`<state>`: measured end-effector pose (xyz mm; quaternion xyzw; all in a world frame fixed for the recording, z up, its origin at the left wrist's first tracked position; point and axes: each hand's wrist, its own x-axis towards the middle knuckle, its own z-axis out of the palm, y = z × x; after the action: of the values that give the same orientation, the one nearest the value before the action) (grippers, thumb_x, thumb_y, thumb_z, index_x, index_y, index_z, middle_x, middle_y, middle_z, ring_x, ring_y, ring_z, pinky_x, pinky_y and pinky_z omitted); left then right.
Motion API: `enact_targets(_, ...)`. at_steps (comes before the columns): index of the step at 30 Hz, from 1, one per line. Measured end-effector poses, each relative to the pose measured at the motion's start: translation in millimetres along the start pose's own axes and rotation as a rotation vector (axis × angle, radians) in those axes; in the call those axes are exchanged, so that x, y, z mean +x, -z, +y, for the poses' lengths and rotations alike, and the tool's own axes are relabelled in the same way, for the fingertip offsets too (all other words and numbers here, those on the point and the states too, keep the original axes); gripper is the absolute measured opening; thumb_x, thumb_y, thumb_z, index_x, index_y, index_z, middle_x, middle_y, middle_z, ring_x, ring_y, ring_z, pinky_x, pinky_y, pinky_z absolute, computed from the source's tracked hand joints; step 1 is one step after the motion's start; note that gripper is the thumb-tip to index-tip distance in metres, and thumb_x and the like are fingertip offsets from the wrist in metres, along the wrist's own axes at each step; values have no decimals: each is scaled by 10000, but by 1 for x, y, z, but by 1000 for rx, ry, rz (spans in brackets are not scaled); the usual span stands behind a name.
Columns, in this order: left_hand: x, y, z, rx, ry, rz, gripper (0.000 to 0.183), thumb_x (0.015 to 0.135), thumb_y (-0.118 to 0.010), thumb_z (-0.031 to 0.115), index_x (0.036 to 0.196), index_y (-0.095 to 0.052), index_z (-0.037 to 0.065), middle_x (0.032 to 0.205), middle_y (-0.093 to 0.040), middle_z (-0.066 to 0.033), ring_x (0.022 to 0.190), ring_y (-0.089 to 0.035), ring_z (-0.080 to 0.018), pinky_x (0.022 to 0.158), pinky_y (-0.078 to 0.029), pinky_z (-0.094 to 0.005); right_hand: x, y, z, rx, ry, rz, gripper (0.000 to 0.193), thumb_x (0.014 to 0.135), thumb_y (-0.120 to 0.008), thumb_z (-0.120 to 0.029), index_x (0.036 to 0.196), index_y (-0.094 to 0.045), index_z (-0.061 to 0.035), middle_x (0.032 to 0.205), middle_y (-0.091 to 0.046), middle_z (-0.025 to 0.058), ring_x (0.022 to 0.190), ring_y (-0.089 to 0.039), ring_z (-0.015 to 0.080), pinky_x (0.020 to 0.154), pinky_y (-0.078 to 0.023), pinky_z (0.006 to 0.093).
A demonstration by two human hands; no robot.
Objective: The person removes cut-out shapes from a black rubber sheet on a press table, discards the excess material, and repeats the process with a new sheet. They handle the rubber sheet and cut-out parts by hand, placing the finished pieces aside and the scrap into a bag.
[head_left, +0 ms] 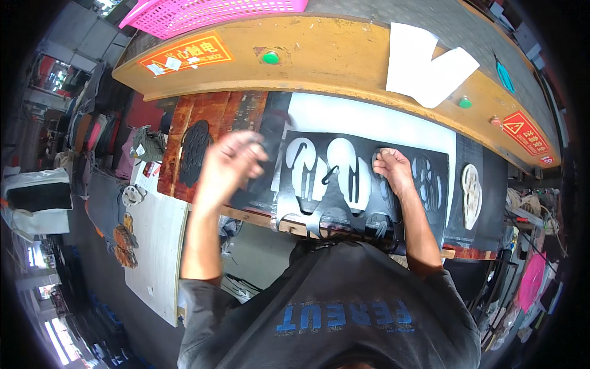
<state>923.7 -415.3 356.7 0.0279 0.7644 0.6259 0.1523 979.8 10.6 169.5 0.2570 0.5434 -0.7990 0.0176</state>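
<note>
A black sheet (319,140) with several long cut-out shapes lies over a white board on the bench in front of me. White shows through the openings at its left, with black strips between them. My right hand (396,171) is closed in a pinch at the upper end of a cut shape, its fingertips on a dark piece at the sheet. Left of the sheet, my left hand (232,161) is raised and blurred, its fingers curled round a dark piece smeared by motion. Beyond that hand a pile of black cut pieces (195,152) rests on a reddish-brown board.
A pale looped die-like form (471,197) lies on black material at the right. Across the back runs a yellow machine beam (332,52) with green buttons, white paper (424,67) and a pink basket (203,15). A light side table (150,246) stands at my left.
</note>
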Motion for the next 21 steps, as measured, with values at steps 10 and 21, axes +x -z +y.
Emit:
enact_targets(10,98,233,-97,-231,290,281,200,1111,-605,253,1162,-713,93,934,-739,-25,721,-693,-114,543,-579,-272,-4,2,2,47,42,-11,147,1064,-703,-189,1081,-708,-43,964,-741,47,802,-737,150,725,-639,312)
enact_targets(21,133,259,-128,-206,99,237,100,1095,-631,149,1124,-683,69,881,-739,-54,674,-690,-138,600,-607,-291,2,8,3,37,17,3,123,1074,-688,-171,1076,-704,-49,937,-749,49,750,-741,146,675,-653,300)
